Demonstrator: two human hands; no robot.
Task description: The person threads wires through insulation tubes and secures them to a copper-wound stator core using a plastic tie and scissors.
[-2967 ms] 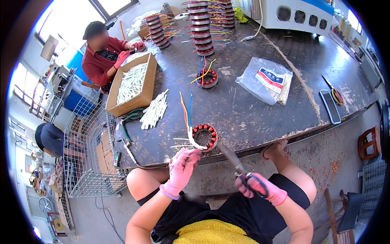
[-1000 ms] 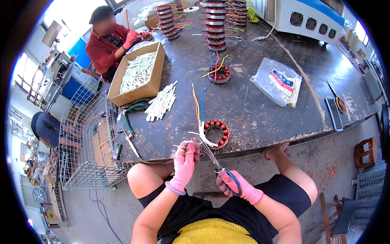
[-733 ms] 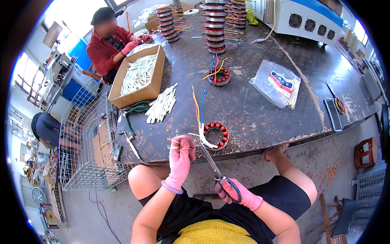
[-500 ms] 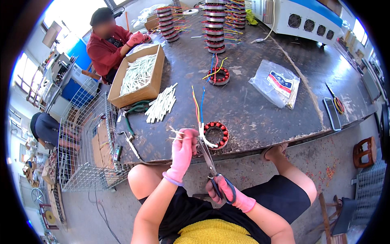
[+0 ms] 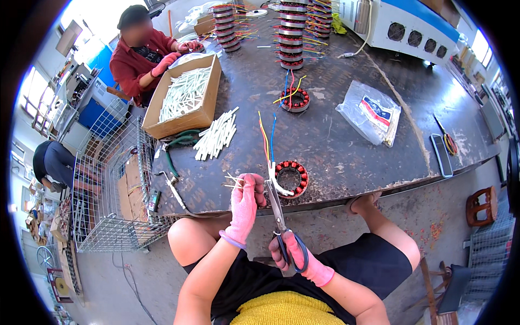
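My left hand (image 5: 245, 206), in a pink glove, pinches several thin cream-coloured strips (image 5: 233, 181) at the table's front edge. In my right hand (image 5: 304, 261), also gloved, are scissors (image 5: 277, 208) with dark handles, their blades pointing up beside the left fingers. The blade tips reach close to a ring-shaped motor stator (image 5: 303, 180) with red windings; whether they touch anything cannot be made out. White sleeving (image 5: 272, 171) covers the lower part of the stator's yellow, red and blue wires (image 5: 265, 138), which extend away from me.
A carton (image 5: 208, 105) of white tubes stands at the left, beside a loose tube pile (image 5: 216, 135). Further back are another stator (image 5: 295, 102) and stacked stators (image 5: 291, 38). A plastic bag (image 5: 368, 116), phone (image 5: 441, 155) and second scissors (image 5: 449, 142) lie right. A co-worker (image 5: 138, 59) sits back left.
My hands keep nearly the same pose, with the scissors slightly more upright. The co-worker's one hand has come away from the part toward the carton. The whole view has shifted slightly.
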